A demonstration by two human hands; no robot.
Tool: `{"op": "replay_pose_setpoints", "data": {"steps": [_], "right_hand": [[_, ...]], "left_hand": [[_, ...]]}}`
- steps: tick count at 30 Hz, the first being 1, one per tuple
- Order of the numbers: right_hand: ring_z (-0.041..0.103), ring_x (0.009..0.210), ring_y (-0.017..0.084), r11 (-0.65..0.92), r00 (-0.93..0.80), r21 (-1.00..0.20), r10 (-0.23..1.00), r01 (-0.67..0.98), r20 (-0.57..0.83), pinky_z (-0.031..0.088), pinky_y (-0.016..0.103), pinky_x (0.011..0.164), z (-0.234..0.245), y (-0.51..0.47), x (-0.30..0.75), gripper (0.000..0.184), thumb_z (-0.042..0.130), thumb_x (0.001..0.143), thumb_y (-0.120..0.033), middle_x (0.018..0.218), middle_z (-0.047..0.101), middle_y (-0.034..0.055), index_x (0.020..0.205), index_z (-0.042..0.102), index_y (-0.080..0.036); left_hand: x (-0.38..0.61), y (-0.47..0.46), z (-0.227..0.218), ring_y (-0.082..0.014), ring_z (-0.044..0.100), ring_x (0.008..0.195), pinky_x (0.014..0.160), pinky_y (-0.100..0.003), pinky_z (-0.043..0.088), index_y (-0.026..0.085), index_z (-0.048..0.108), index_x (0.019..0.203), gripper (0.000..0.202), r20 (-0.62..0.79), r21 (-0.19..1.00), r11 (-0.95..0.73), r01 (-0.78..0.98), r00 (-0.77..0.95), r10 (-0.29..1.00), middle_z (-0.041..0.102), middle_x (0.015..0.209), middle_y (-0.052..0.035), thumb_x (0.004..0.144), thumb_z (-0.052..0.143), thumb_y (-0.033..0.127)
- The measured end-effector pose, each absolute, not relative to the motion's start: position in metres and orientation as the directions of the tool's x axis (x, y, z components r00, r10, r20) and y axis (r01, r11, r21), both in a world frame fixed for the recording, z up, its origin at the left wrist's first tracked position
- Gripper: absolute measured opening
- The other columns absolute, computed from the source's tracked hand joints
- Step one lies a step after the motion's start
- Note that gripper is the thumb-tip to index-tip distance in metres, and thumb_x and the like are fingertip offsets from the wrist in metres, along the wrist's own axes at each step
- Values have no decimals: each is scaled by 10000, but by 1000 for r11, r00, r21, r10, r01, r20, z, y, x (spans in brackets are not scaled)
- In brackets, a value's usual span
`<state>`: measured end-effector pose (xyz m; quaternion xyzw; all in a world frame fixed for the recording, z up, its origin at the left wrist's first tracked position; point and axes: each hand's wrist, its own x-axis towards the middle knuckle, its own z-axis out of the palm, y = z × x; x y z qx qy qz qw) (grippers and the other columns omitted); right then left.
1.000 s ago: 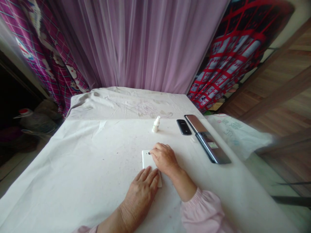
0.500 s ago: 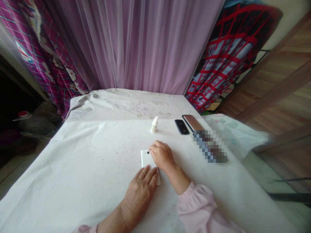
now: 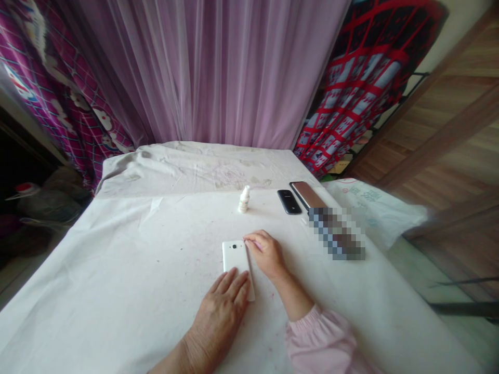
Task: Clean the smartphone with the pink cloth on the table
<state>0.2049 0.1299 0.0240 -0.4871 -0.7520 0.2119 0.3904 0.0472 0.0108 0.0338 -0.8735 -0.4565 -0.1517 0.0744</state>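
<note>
A white smartphone (image 3: 235, 255) lies on the white-covered table, its back with the camera lens facing up. My left hand (image 3: 224, 304) rests flat over its lower half, fingers stretched out and hiding part of it. At the phone's upper right corner, my right hand (image 3: 268, 253) is closed, thumb and fingertips pinched together at the edge. Whether anything is between those fingertips cannot be made out. Beyond the phone stands a small white bottle (image 3: 244, 200) with a pointed nozzle.
Toward the table's right edge lie a black phone (image 3: 289, 202) and a rose-gold phone (image 3: 309, 195) in a dark frame. A blurred-out object (image 3: 337, 234) sits beside them. A plastic bag (image 3: 380, 210) hangs past that edge. Purple curtains (image 3: 218, 72) close off the far side.
My right fingertips have shifted from over the phone's top to its upper right corner, uncovering more of the camera area. My left hand stays flat on the phone. The view has shifted slightly.
</note>
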Motion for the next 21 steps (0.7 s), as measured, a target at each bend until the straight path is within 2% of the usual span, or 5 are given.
{"op": "replay_pose_setpoints", "data": {"steps": [9,21], "right_hand": [[649,841,145,473,-324,-596,880,649,346,477,239,815,32,125,205,186,565,869,-151,891,704,19,893,732,-230],[636,826,139,514,-363,-609,858,604,364,469,227,794,31,106,210,199,564,861,-126,871,680,19,899,731,-228]], "left_hand": [[46,9,30,-244,594,1206,995,-402,510,155,607,1227,332,319,29,-564,826,527,788,664,1269,-82,962,408,148],[45,10,31,-256,594,1205,992,-424,513,143,589,1242,325,335,25,-571,821,531,778,665,1261,-99,965,421,164]]}}
